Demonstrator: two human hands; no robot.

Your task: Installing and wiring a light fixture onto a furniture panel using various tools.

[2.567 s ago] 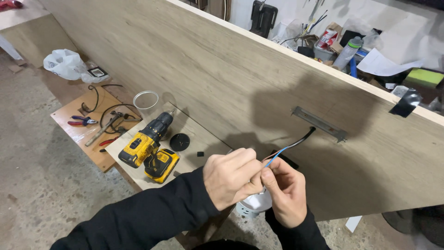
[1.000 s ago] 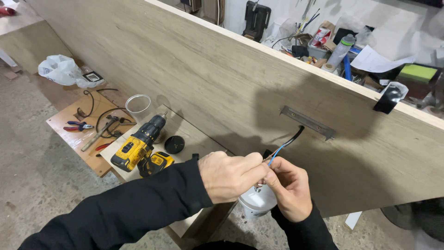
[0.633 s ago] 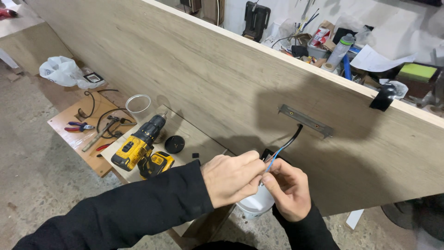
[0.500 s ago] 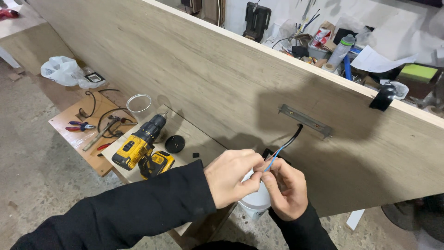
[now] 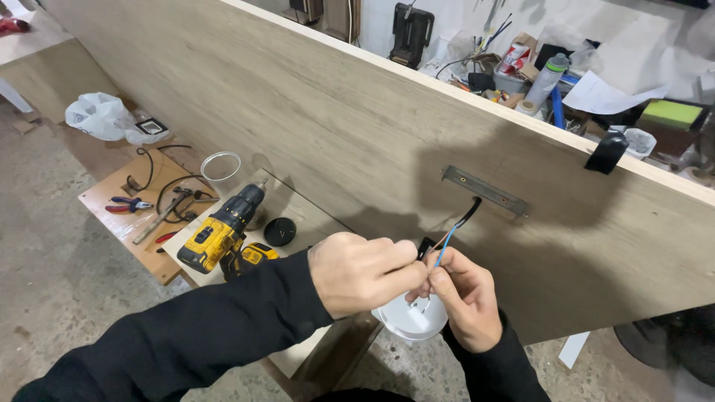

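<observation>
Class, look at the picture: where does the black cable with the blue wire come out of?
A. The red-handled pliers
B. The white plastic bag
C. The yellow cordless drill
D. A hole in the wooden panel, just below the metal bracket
D: the black cable emerges from the wooden panel just under the metal bracket, and its blue wire runs down to both hands.

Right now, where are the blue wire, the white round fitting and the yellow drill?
blue wire (image 5: 445, 251), head view, on the mid stretch above the fingers.
white round fitting (image 5: 411, 324), head view, on its inner face between the hands.
yellow drill (image 5: 212, 237), head view, on the yellow body.
</observation>
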